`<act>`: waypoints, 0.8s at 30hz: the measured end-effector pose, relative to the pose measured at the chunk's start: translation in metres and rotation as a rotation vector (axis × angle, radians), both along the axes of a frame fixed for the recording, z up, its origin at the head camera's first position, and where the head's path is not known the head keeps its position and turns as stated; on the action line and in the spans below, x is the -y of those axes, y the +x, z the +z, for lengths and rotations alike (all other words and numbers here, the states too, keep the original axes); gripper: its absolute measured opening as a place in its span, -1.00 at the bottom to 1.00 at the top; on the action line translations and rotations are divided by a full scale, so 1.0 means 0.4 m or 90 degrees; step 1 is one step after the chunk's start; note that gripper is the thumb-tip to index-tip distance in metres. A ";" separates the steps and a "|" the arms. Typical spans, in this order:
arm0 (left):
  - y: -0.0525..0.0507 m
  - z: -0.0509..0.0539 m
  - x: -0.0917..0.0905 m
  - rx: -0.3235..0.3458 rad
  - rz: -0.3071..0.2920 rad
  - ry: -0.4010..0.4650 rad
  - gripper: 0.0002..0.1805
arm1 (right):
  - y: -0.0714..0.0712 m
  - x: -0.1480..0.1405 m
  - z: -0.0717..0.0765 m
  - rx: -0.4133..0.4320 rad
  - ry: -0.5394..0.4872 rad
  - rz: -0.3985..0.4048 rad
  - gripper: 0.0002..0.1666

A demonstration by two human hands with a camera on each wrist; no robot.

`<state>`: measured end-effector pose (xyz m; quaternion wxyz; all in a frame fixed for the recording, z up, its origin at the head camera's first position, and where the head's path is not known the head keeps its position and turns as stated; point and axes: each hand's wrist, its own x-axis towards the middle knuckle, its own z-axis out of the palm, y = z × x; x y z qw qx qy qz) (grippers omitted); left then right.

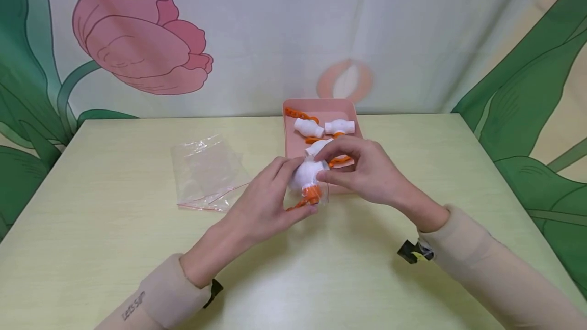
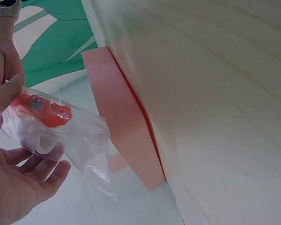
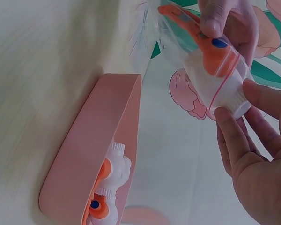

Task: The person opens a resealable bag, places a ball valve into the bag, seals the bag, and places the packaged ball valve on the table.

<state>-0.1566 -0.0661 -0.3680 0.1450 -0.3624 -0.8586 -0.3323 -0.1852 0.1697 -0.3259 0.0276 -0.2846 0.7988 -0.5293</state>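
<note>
- Beige sleeves (image 1: 495,269), reaching to the wrists
- Dark, slanted lettering (image 1: 133,305) on the left one
- One black piece (image 1: 407,251) beside each cuff (image 1: 445,233)
- Bare hands (image 1: 266,202)

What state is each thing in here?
Held valve: bagged, above the table
Its bag: apparently unsealed, red strip across the valve
Left hand: holding the valve
Right hand: pinching the valve's end
Pink tray: upright
Other valves: unbagged, in the tray
Loose bags: lying flat, apparently empty

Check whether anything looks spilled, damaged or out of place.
Nothing stands out: loose valves lie in the pink tray, clear plastic lies on the table, and the left hand and right hand hold a bagged valve.
</note>
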 end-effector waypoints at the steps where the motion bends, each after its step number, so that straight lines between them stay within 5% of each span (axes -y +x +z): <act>1: 0.000 0.000 0.000 -0.002 -0.001 -0.001 -0.14 | 0.001 0.002 0.001 -0.004 0.004 -0.002 -0.71; 24: 0.010 -0.009 0.015 -0.017 0.015 -0.038 -0.29 | 0.007 0.023 0.007 0.059 0.078 0.020 -0.65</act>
